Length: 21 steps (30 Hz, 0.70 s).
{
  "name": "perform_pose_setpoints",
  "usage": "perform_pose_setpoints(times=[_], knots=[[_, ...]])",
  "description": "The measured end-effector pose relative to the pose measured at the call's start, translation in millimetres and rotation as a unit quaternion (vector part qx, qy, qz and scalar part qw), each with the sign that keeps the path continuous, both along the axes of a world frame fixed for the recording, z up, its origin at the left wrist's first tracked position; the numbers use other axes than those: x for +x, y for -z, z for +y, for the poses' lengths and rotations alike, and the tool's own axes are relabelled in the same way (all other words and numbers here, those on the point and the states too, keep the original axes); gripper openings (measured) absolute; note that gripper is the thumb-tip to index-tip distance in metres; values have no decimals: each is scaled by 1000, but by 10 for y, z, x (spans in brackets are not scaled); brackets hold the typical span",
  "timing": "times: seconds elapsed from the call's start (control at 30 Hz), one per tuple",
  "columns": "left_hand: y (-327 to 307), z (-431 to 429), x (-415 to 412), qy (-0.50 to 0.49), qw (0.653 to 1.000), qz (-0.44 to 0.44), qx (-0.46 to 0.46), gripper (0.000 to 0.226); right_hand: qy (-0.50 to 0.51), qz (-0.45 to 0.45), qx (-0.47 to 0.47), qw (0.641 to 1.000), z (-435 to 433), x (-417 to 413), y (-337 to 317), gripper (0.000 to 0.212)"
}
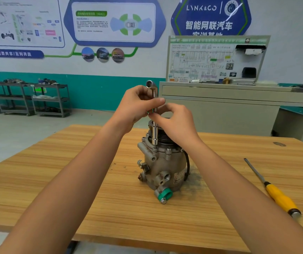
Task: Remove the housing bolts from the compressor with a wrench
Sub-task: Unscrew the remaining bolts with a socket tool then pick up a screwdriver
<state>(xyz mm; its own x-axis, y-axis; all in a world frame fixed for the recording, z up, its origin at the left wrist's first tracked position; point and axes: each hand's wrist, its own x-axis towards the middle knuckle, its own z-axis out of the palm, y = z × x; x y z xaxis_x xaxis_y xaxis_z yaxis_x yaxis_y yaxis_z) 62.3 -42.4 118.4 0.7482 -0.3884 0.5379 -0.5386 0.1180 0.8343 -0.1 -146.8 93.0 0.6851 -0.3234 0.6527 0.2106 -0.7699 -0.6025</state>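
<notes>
Head view: the compressor (162, 162) stands upright mid-tabletop (101, 198), pulley end up. That puts the housing flange bolts facing you from above.

The wrench (155, 133) is vertical, its lower socket down on a flange bolt at the near-left side. Your left hand (135, 107) is clenched round the upper bend. Your right hand (174, 120) pinches the shaft just below it, fingers (156, 117) closed on the steel.

My read: the two-hand grip keeps the shaft in line with the bolt so the socket doesn't cock off. You're probably spinning it by fingertip, so it's likely cracked loose.

Other bolt heads (168, 149) sit on the flange to the right, so there's more to do.

Surface is wood-grain, with a dark grime patch just right of the compressor. A yellow-handled screwdriver (279, 197) lies well apart on your right.

Room is a workshop with a teal-banded wall. Grey shelf carts (49, 99) stand back left, and a wiring training board (216, 59) sits on a beige cabinet behind.
</notes>
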Motion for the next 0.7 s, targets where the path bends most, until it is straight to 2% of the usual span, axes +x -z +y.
perform_pose_setpoints(times=[0.1,0.17,0.3,0.37,0.43,0.47,0.57,0.63,0.7], knots=[[-8,38,-25,27,1000,11,-3,15,-19,2,1,1000,14,-7,-8,21],[26,98,-31,43,999,15,-10,17,-28,-4,39,999,21,-19,-7,24],[396,212,-67,-55,995,55,-65,10,-37,-25,102,994,-15,-23,-48,20],[717,195,-115,-88,994,65,8,8,-39,-31,112,992,-29,-22,-75,20],[984,140,-156,-97,988,33,113,8,-39,-44,119,991,-33,-30,-92,18],[1062,112,-160,-108,985,10,137,9,-35,-55,119,991,-36,-42,-97,16],[1100,38,-127,-161,972,-68,157,16,-29,-91,110,989,-74,-109,-118,4],[1075,-20,-108,-194,953,-135,186,20,-24,-99,111,989,-113,-170,-136,6],[1057,-62,-103,-211,947,-162,180,19,-19,-93,111,989,-153,-231,-146,8]])
